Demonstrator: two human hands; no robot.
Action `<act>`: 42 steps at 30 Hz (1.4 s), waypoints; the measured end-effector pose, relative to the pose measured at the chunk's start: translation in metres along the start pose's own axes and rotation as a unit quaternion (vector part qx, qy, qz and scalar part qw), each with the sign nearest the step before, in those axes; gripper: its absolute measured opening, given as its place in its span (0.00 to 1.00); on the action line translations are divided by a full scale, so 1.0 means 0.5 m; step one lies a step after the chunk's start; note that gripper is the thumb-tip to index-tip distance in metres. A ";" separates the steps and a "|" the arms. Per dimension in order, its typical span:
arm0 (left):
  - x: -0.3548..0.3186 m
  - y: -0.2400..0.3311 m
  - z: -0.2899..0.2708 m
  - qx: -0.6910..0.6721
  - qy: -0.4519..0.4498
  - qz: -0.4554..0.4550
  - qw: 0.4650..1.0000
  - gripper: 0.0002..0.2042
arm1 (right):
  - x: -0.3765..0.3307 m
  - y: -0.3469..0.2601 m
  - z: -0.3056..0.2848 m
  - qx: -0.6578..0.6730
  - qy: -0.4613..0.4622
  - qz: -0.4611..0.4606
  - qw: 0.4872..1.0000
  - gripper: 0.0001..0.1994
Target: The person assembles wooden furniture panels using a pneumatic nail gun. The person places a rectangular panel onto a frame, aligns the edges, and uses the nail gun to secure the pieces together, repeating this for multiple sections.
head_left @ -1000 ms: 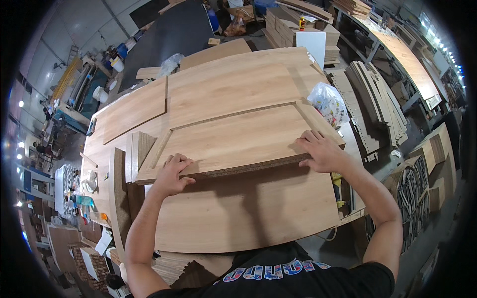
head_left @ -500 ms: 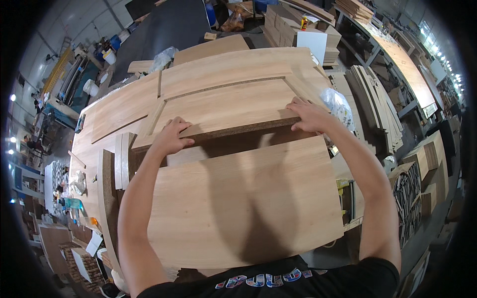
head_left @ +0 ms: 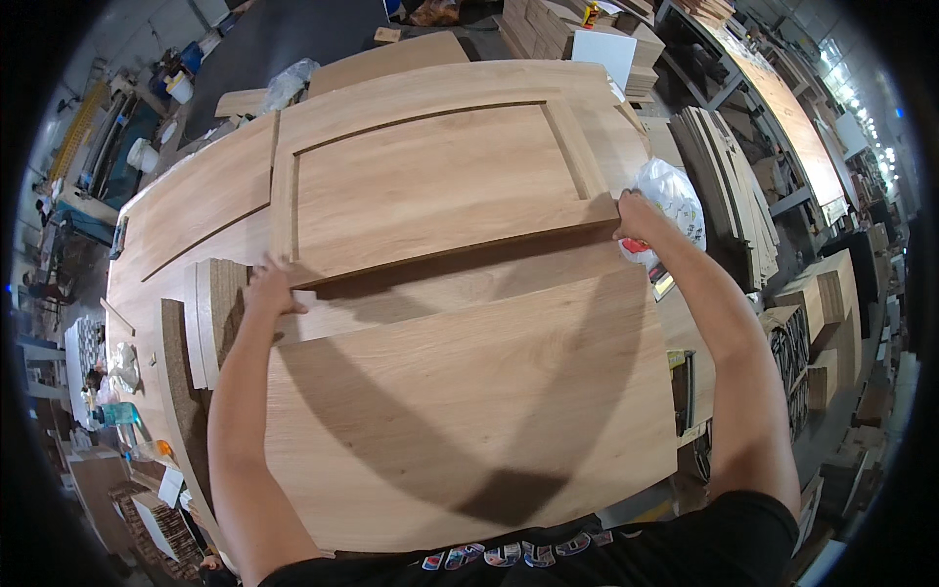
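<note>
I hold a framed oak-coloured wooden panel (head_left: pixel 430 186) by its near corners, lifted off the boards below so that it casts a shadow. My left hand (head_left: pixel 266 290) grips its near left corner. My right hand (head_left: pixel 634 215) grips its near right corner. Beneath it, close to me, lies a large flat wooden board (head_left: pixel 469 411). A further board (head_left: pixel 196 210) lies to the left of the panel.
Narrow chipboard strips (head_left: pixel 210 313) stand on edge by my left hand. A white plastic bag (head_left: pixel 675 196) sits beside my right hand. Stacks of boards (head_left: pixel 729 186) fill the right side; a white box (head_left: pixel 602 49) stands at the back. Bottles (head_left: pixel 122 416) sit at far left.
The panel has been raised and pushed away from me, uncovering more of the large board below. Both hands moved outward to the panel's near corners.
</note>
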State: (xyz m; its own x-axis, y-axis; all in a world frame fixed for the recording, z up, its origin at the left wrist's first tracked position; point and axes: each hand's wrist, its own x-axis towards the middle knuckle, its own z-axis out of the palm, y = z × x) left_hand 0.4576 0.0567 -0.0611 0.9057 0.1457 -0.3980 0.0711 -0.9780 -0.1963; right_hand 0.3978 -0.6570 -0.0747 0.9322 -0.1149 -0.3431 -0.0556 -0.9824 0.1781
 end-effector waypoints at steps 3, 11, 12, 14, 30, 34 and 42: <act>0.060 -0.118 0.086 -0.088 -0.005 -0.005 0.996 0.55 | 0.006 -0.037 -0.031 0.137 -0.075 -0.010 0.988 0.35; 0.152 -0.140 0.118 -0.188 0.101 0.088 0.973 0.27 | 0.075 0.033 0.069 0.167 0.030 0.065 0.983 0.19; 0.152 -0.140 0.116 -0.205 0.111 0.092 0.968 0.26 | 0.082 0.033 0.071 0.167 0.035 0.070 0.983 0.19; 0.140 -0.172 0.124 -0.183 0.101 0.107 0.972 0.25 | 0.102 0.019 0.087 0.151 0.068 0.050 0.985 0.20; 0.097 -0.095 0.082 -0.139 0.117 0.122 0.976 0.20 | 0.144 0.148 0.174 0.281 0.063 0.031 0.957 0.06; 0.102 -0.116 0.080 -0.155 0.108 0.107 0.976 0.21 | 0.150 0.116 0.132 0.336 0.006 0.061 0.940 0.05; -0.078 -0.156 -0.075 -0.268 0.123 -0.068 0.953 0.35 | 0.076 0.152 0.083 0.408 -0.080 0.138 0.899 0.10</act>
State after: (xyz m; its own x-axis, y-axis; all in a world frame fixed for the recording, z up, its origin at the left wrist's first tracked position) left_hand 0.4325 0.1219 0.0032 0.9388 0.3014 -0.1666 0.3382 -0.8980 0.2815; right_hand 0.4140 -0.7423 -0.1121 0.7829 -0.3270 -0.5293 -0.5819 -0.6861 -0.4366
